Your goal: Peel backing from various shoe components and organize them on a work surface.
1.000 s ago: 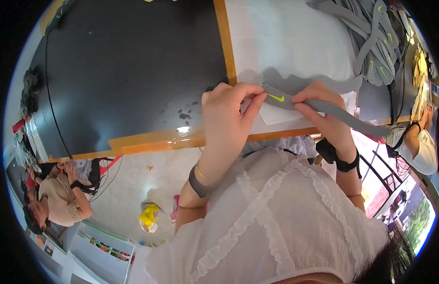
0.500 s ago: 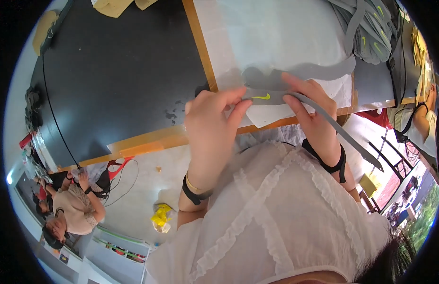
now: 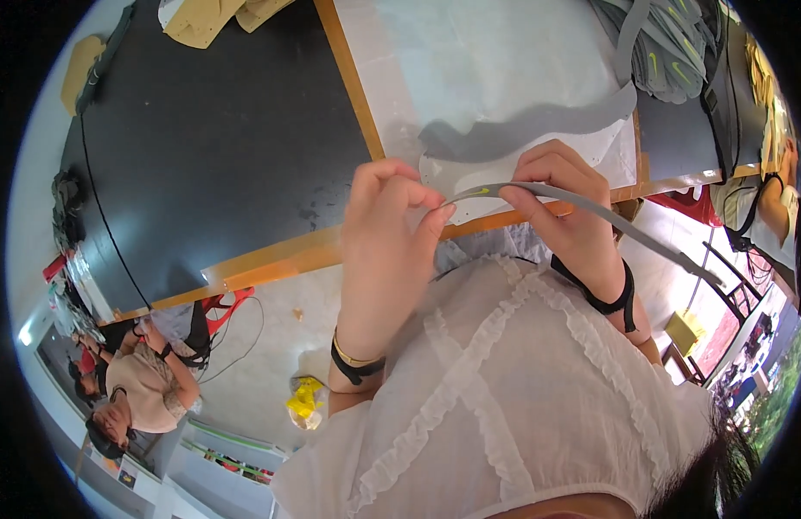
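Note:
A long grey strip of thin material [image 3: 629, 227] with a small yellow-green mark is stretched between my hands, just above the table's front edge. My left hand [image 3: 392, 221] pinches its left end between thumb and fingertips. The thumb and fingers of my right hand [image 3: 571, 203] grip it just right of the mark, and the rest runs out past that wrist to the lower right. The strip is turned nearly edge-on, so its face hardly shows. Beyond my hands, a wavy grey piece [image 3: 530, 131] lies on a white sheet [image 3: 452, 65].
Similar grey pieces with yellow-green marks are heaped in a pile [image 3: 664, 60] at the far right. Tan pieces [image 3: 201, 22] lie at the back of the black tabletop [image 3: 219, 130]. One person [image 3: 149, 389] sits at the left, and another person's arm [image 3: 770, 208] shows at the right.
The strip has tilted from showing its marked face to nearly edge-on, and it now arches upward between my hands. Both hands still hold it.

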`<action>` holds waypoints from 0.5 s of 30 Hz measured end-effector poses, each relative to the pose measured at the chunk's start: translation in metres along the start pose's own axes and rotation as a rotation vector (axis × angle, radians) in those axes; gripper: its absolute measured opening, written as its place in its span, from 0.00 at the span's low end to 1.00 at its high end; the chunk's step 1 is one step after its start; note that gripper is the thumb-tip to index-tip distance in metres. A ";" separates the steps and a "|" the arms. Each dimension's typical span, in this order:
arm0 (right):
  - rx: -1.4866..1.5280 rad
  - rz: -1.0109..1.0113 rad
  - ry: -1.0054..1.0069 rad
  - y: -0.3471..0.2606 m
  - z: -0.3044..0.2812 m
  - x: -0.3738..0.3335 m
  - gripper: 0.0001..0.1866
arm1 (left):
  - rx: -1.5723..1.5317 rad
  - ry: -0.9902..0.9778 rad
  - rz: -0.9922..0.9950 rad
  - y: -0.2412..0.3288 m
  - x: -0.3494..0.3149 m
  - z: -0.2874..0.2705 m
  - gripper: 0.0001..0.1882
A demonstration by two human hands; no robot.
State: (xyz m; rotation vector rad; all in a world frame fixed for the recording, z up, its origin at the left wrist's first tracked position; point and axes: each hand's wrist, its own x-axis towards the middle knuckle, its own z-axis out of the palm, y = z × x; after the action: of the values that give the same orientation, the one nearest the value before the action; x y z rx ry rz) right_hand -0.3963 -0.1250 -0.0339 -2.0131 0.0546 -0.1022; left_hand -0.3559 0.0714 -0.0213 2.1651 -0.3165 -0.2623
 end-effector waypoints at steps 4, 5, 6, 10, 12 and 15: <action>0.066 0.087 -0.006 -0.002 0.003 0.000 0.09 | -0.118 -0.074 -0.101 -0.001 0.005 -0.007 0.08; -0.054 -0.011 0.018 0.001 0.004 0.003 0.09 | -0.140 -0.101 -0.170 0.000 0.007 -0.008 0.08; -0.175 -0.108 0.042 0.004 0.005 0.006 0.08 | -0.140 -0.104 -0.173 0.001 0.009 -0.007 0.08; -0.177 -0.022 0.080 0.010 0.014 0.012 0.08 | -0.064 -0.001 -0.178 -0.013 0.012 0.005 0.09; -0.211 -0.031 0.044 0.011 0.015 0.012 0.08 | 0.066 0.080 -0.053 -0.022 0.010 0.010 0.09; -0.196 -0.058 0.056 0.010 0.014 0.010 0.07 | 0.092 0.090 -0.036 -0.021 0.011 0.013 0.08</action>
State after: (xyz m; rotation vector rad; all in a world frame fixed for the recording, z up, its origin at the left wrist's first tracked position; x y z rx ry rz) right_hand -0.3850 -0.1175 -0.0484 -2.2080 0.0435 -0.1965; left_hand -0.3465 0.0696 -0.0469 2.2669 -0.2427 -0.1729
